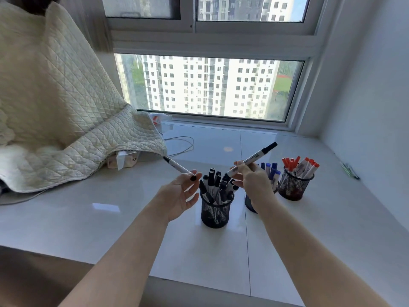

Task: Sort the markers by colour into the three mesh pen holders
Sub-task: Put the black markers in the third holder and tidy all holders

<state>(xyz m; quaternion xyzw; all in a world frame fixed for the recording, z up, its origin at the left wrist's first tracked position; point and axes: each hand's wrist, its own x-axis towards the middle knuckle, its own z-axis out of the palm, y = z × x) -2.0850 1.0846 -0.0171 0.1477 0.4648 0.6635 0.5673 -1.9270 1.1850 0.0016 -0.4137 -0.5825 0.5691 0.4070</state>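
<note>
Two bare forearms reaching over a glossy white window ledge (298, 229) toward three black mesh pen holders. Left hand (179, 196), palm up with fingers loosely spread, pinching one black-capped marker (177, 166) between thumb and fingertip, barrel angled up to the left. Right hand (251, 177) gripping a second black-capped marker (252, 160) with curled fingers, cap pointing up to the right, lower end just above the nearest holder. Nearest holder (214, 214), between the two hands, crowded with black markers (215, 185). Middle holder (251, 203), largely hidden behind the right wrist, showing blue markers (271, 169). Farthest right holder (292, 188), packed with red markers (301, 166). Left of the scene, a cream quilted blanket (55, 96) draped over the ledge, a small box (124, 161) just under its edge, a grey cable (183, 147) curling beyond. Near the right wall, a few dark pens (349, 170) lying well apart from the holders. Through the window (208, 85), white high-rise blocks.
</note>
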